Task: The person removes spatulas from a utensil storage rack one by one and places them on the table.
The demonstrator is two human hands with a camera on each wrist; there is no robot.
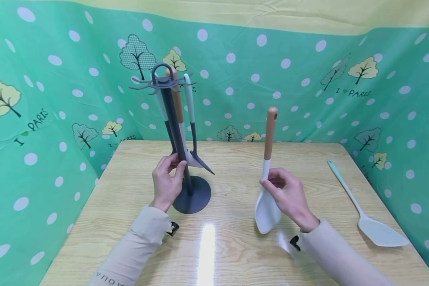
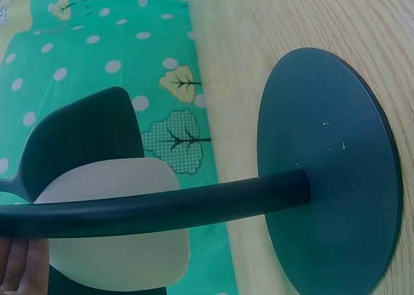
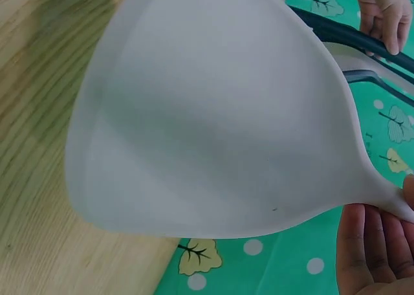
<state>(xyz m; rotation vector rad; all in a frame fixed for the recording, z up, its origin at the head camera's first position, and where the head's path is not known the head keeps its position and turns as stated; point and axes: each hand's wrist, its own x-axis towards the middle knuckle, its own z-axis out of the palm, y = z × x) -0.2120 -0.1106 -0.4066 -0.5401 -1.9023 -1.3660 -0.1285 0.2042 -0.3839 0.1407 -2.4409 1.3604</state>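
On the left of the table stands a dark utensil stand [image 1: 196,200] with a round base and a ring of hooks on top. My left hand [image 1: 167,180] grips its pole low down, thumb in front. Two mint-handled utensils with dark lower parts and a wooden-handled one with a pale head [image 2: 119,259] hang from the hooks. A dark broad head [image 2: 87,133] shows beside the pale one in the left wrist view. My right hand [image 1: 287,194] pinches a white spatula [image 1: 267,214] at its neck. Its wooden handle points up and its wide blade hangs down.
At the table's right side lies another spatula [image 1: 380,231], pale-bladed with a mint handle. A green dotted cloth [image 1: 243,87] hangs behind and along both sides of the wooden table [image 1: 232,254]. Light glares off the tabletop in front.
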